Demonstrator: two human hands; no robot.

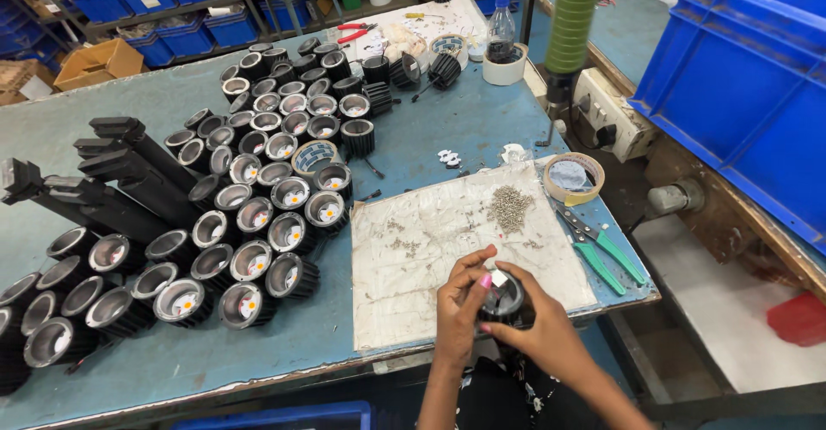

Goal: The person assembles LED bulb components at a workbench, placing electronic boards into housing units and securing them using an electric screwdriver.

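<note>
Right hand and left hand gripping black lamp housing, axis near upright

We saw both forearms come up from the bottom edge and meet low in the middle. Our left hand was curled, palm turned inward, its fingers bent and its thumb stretched across toward the other hand. Our right hand lay just beside it, touching it, fingers wrapped closed, wrist angled down to the right.
</note>
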